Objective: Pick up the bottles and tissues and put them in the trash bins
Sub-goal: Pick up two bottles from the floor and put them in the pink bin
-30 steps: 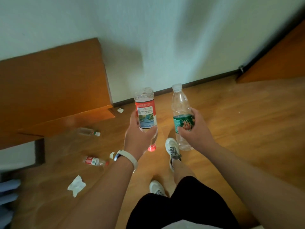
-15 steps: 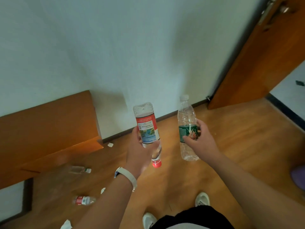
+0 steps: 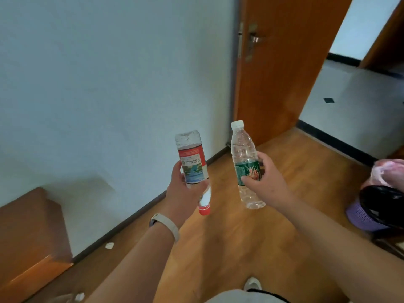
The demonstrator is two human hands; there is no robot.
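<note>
View swung right since half a second ago: wooden door [image 3: 279, 73] now fills 1 o'clock, purple trash bin [image 3: 367, 218] with black liner has entered at 3 o'clock, and the floor bottles at lower left are gone from view. Left hand [image 3: 183, 194] wraps the red-label bottle [image 3: 193, 165], inverted, red cap down, at centre. Right hand [image 3: 270, 182] grips the green-label bottle [image 3: 244, 149] upright at its label, just right of it, not touching. Tissue scrap [image 3: 109, 245] lies by the baseboard at 8 o'clock.
</note>
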